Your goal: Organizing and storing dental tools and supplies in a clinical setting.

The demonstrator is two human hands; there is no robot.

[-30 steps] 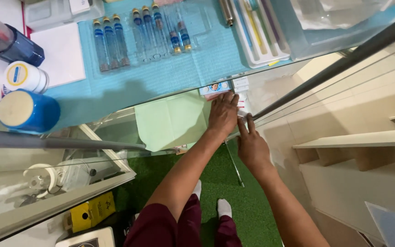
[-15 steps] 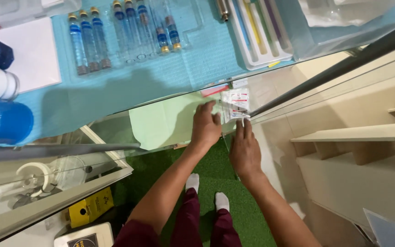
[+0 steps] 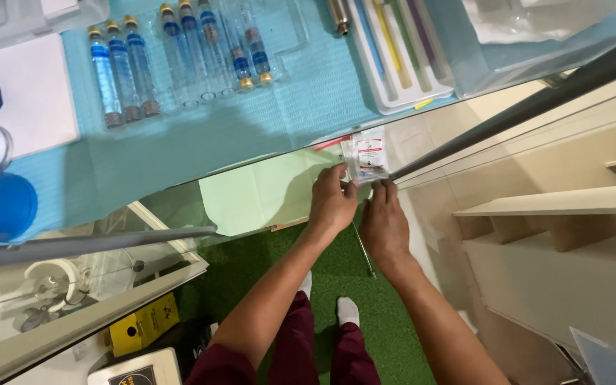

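Left hand [image 3: 331,207] and right hand [image 3: 384,224] pinch a small clear packet [image 3: 366,160] at the near edge of the blue drape [image 3: 201,150]. Far left lie syringes [image 3: 180,57] (in rows); the white tray [image 3: 393,53] sits far right, well apart.

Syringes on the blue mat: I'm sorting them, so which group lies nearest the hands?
The right group of syringes with gold caps, closer to the hands than the grey-capped left group of syringes.
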